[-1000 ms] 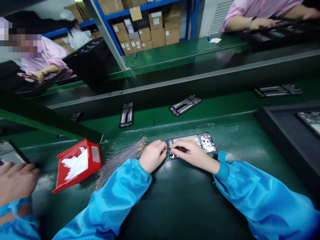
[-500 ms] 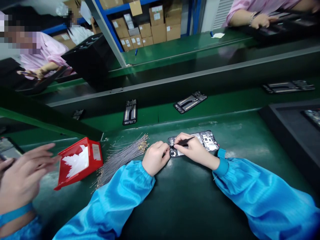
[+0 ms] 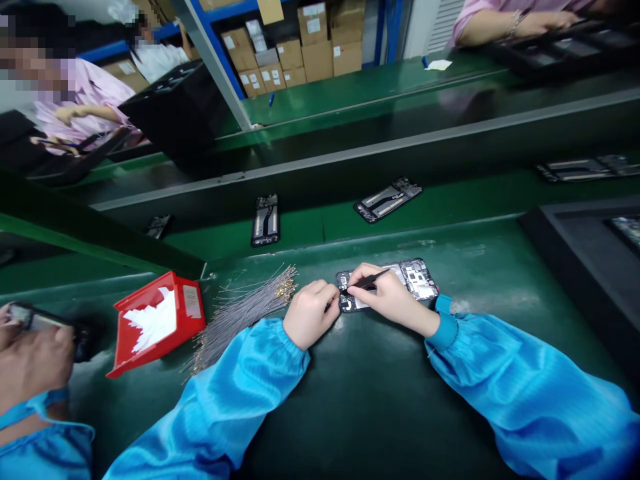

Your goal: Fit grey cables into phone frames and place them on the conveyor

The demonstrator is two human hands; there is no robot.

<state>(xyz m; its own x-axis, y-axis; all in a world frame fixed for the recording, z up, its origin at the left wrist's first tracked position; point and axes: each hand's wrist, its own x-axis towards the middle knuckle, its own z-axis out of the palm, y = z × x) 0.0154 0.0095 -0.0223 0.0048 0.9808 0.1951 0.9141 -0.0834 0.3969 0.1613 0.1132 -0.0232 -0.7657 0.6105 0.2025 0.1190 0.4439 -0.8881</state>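
An opened phone (image 3: 419, 280) lies on the green bench in front of me, its circuit board and inner parts showing. My right hand (image 3: 383, 293) rests over its middle, pinching black tweezers (image 3: 373, 279) that point toward the phone's left end. At that left end, my left hand (image 3: 311, 312) has its fingers curled and touching the phone's edge. What lies between those fingers is hidden. Just left of my left hand is a bundle of thin grey cables (image 3: 245, 317) with gold-coloured ends.
A red bin (image 3: 193, 313) holds white paper pieces. At far left, a co-worker's hand (image 3: 35, 363) is on another phone. Opened phones (image 3: 266, 221) lie on the green strip behind the bench. A black tray (image 3: 565, 267) stands at right. Co-workers sit across.
The phones on the strip behind have shifted slightly to the right. The co-worker's hand at left has moved away from the red bin onto a phone. My hands have barely moved.
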